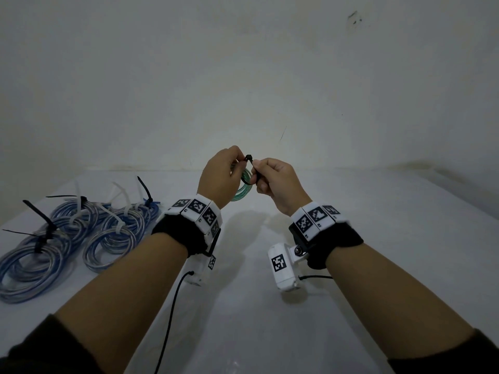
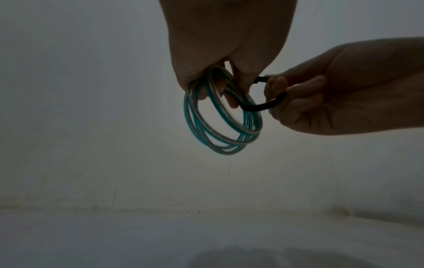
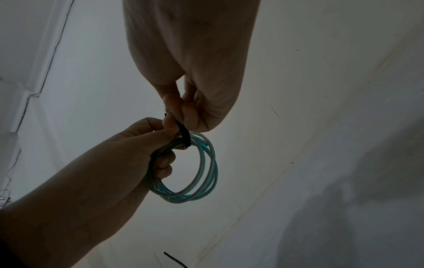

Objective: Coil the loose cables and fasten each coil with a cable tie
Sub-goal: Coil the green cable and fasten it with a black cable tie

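Note:
A small teal and grey cable coil (image 1: 243,188) (image 2: 220,125) (image 3: 197,174) hangs in the air over the white table (image 1: 378,238). My left hand (image 1: 224,174) (image 2: 220,54) (image 3: 128,150) grips its upper part. A black cable tie (image 1: 252,171) (image 2: 261,107) (image 3: 184,135) loops round the strands there. My right hand (image 1: 272,179) (image 2: 321,101) (image 3: 190,72) pinches the tie just beside the left fingertips, its other fingers curled. The tie's head (image 1: 249,158) shows between the two hands.
Several blue and grey cable coils (image 1: 67,238) lie at the table's left, bound with black ties (image 1: 43,225) and white ties (image 1: 118,209). A pale wall (image 1: 270,76) rises behind the table. Thin black wires (image 1: 172,314) hang from the wrist cameras.

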